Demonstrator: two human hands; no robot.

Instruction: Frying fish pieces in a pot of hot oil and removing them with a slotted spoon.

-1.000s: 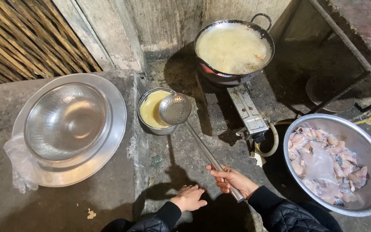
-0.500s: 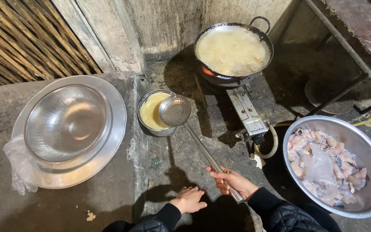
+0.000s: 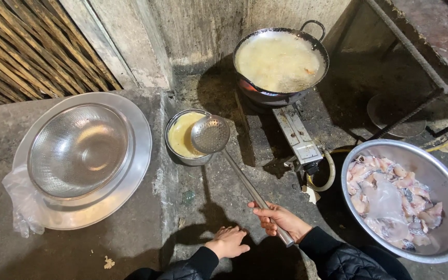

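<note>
My right hand (image 3: 282,220) grips the long handle of a metal skimmer ladle (image 3: 210,134). Its round perforated head hovers over the right rim of a small steel bowl of yellow batter (image 3: 180,137). My left hand (image 3: 228,242) rests flat on the concrete floor, fingers spread, holding nothing. A black wok of bubbling oil (image 3: 280,61) sits on a gas burner (image 3: 298,136) beyond the ladle. At the right stands a large steel bowl of raw pale pink meat pieces (image 3: 393,195).
A metal strainer (image 3: 79,150) sits in a wide steel basin (image 3: 136,162) on the raised concrete slab at left, with a clear plastic bag (image 3: 21,203) beside it. A hose (image 3: 329,171) curls by the burner. Bamboo slats and a concrete wall stand behind.
The ladle head has stayed over the batter bowl, shifting only slightly. Both hands keep about the same places.
</note>
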